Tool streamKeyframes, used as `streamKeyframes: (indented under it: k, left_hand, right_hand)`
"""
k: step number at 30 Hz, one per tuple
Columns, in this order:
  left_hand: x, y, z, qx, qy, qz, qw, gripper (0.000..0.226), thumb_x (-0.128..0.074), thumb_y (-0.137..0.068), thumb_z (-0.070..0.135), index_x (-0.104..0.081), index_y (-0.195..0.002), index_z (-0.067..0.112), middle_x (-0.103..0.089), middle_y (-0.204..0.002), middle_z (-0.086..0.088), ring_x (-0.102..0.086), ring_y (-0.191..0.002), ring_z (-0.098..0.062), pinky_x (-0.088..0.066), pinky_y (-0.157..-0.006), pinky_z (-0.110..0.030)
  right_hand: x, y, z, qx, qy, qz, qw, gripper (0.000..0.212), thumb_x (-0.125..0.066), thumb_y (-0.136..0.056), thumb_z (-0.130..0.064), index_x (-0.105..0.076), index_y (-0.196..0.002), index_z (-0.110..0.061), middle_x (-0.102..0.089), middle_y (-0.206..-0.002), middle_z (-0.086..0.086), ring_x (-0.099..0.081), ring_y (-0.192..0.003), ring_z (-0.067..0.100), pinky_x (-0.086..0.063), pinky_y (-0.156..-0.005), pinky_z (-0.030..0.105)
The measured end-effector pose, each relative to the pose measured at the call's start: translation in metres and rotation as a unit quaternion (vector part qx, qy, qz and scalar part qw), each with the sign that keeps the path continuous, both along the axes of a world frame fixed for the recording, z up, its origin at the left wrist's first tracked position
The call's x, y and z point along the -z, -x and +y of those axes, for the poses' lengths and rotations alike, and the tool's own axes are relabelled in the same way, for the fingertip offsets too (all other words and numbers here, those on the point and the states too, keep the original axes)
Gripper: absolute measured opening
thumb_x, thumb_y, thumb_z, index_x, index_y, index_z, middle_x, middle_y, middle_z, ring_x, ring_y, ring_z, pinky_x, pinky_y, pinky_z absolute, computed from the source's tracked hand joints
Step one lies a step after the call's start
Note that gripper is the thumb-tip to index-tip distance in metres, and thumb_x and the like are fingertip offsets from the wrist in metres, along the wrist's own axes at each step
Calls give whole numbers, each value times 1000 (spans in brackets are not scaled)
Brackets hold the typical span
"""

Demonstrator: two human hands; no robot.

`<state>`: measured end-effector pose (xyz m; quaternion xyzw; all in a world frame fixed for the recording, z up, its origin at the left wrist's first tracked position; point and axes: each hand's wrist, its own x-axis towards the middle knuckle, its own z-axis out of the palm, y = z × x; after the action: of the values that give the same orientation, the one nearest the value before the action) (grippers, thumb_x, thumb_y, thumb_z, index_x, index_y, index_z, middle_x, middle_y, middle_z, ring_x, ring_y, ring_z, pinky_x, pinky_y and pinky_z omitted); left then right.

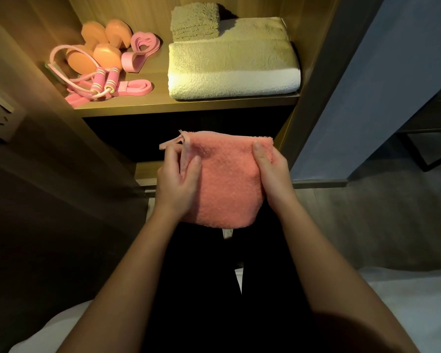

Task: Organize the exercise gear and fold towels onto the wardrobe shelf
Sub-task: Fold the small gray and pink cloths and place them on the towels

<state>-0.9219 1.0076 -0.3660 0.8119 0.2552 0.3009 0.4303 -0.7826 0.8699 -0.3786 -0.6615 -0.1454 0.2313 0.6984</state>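
A small pink towel point(225, 179), folded to a rough square, is held in the air below the wardrobe shelf point(189, 106). My left hand point(177, 183) grips its left edge, where a hem strip sticks out. My right hand point(271, 174) grips its right edge, thumb on top. On the shelf's right lies a large folded white towel point(233, 70) with a small folded beige towel point(195, 21) on its back left corner. At the shelf's left sit orange dumbbells point(101, 48), a pink skipping rope point(102, 81) and pink resistance bands point(139, 50).
The wardrobe's side panels point(313, 80) flank the shelf, and a dark compartment opens under it. A wall socket point(0, 115) is on the left panel. White bedding point(405, 296) lies at the bottom right, and a dark table frame point(428, 149) stands at the far right.
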Motion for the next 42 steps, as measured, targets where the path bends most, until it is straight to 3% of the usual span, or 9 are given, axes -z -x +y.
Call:
streamKeyframes:
  k: [5,8,17,22,25,28,32,36,42]
  left_hand:
    - [-7,-13,-8,-102,86,-33,990,23,-46,-94,52,-59,-91,34,-60,-80,20,-56,-76,3,-48,-72,-34]
    - [-11,-1,21,-229,132,-77,961,23,-45,-100,40,-60,-111,28,-62,-100,12,-61,-97,-9,-52,-90,-41]
    - [-36,-24,29,-119,104,-43,987,15,-45,-97,49,-60,-98,47,-62,-98,21,-59,-93,6,-49,-84,-28]
    - [-42,-32,16,-53,101,-50,992,18,-45,-97,46,-62,-102,40,-62,-94,24,-59,-94,4,-46,-79,-20]
    - [-43,-33,10,-15,92,-57,994,16,-44,-100,43,-60,-99,40,-62,-92,19,-59,-89,4,-47,-77,-19]
    - [-40,-30,6,11,92,-63,994,20,-43,-100,42,-60,-103,32,-60,-93,15,-59,-88,0,-48,-78,-24]
    - [-37,-27,6,12,95,-65,993,28,-42,-100,42,-61,-110,23,-60,-94,14,-59,-90,-2,-47,-79,-24]
    - [-35,-25,8,8,89,-50,995,20,-43,-99,44,-61,-102,34,-61,-89,19,-59,-87,2,-46,-75,-21]
    - [-25,-21,13,-52,71,-45,995,25,-48,-98,41,-64,-96,23,-62,-86,12,-57,-82,-4,-45,-72,-30]
  right_hand:
    - [-3,-2,-1,96,12,-82,992,23,-58,-95,-36,-66,-84,-17,-63,-71,-14,-57,-62,-1,-43,-55,14]
    - [-10,-33,-31,240,-23,41,970,33,-48,-101,-32,-60,-75,-17,-51,-53,-11,-43,-45,5,-36,-45,19]
    - [-7,-13,0,35,41,21,998,30,-45,-101,-37,-63,-103,-13,-71,-90,0,-67,-78,10,-56,-65,22]
    - [-14,-4,20,-70,17,203,976,87,-45,-76,-78,-51,-137,-16,-64,-113,1,-65,-99,16,-56,-83,38]
    - [-15,-7,23,-93,-12,224,970,69,-52,-76,-78,-71,-108,-20,-72,-91,0,-70,-82,15,-57,-72,31]
    - [-14,-11,21,-68,-27,229,971,64,-60,-75,-72,-65,-125,-33,-73,-107,-3,-70,-98,15,-56,-87,34]
    - [-11,-13,12,-117,-118,246,955,28,-58,-91,-51,-78,-79,-36,-73,-80,-16,-70,-82,2,-55,-74,23]
    - [-15,-9,5,-132,-141,291,937,38,-68,-79,-36,-68,-109,-11,-74,-93,6,-71,-90,18,-56,-77,32]
    - [-22,-14,2,-36,-143,218,965,15,-69,-85,-13,-67,-100,-9,-73,-86,2,-68,-86,16,-56,-83,32]
